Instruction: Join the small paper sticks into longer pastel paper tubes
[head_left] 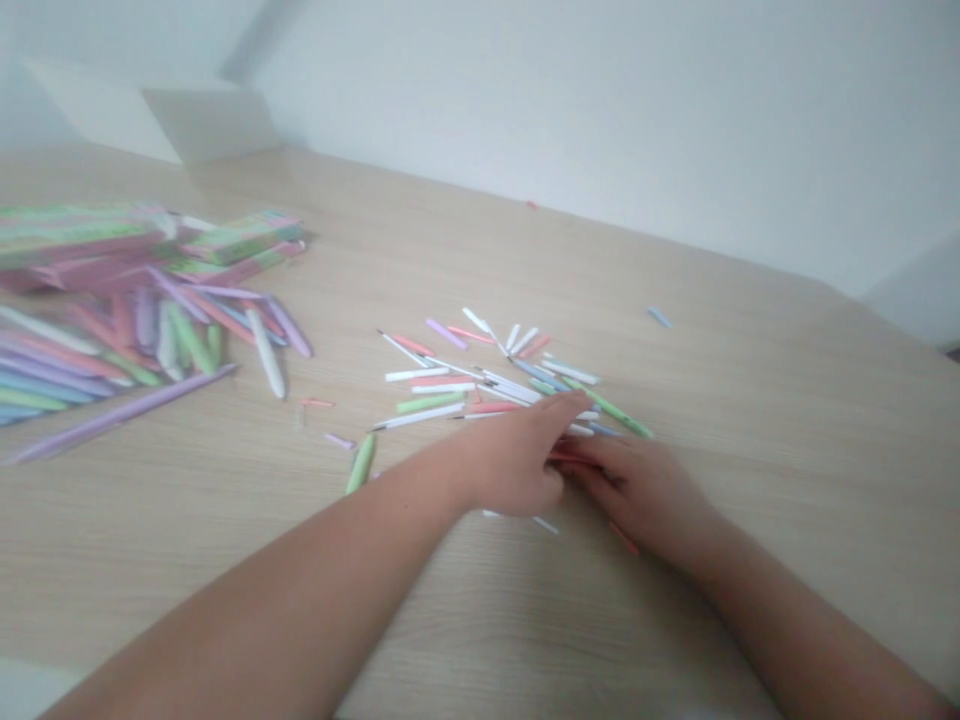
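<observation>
My left hand (514, 462) and my right hand (637, 490) lie close together on the wooden table (757, 420), at the near edge of a scatter of thin pastel sticks (480, 388). White, pink, green, blue and lilac sticks lie crossed there. A red stick (577, 459) runs between my two hands, under the fingers. A long green stick (609, 408) passes just beyond my right fingertips. The blur hides whether either hand grips anything.
Further left lie stacked striped bundles (150, 240) and a spread of fatter pastel tubes (112, 350). A short green tube (361, 463) lies left of my left hand. A white wall (600, 100) bounds the table's far side, and a stray blue stick (659, 317) lies toward it.
</observation>
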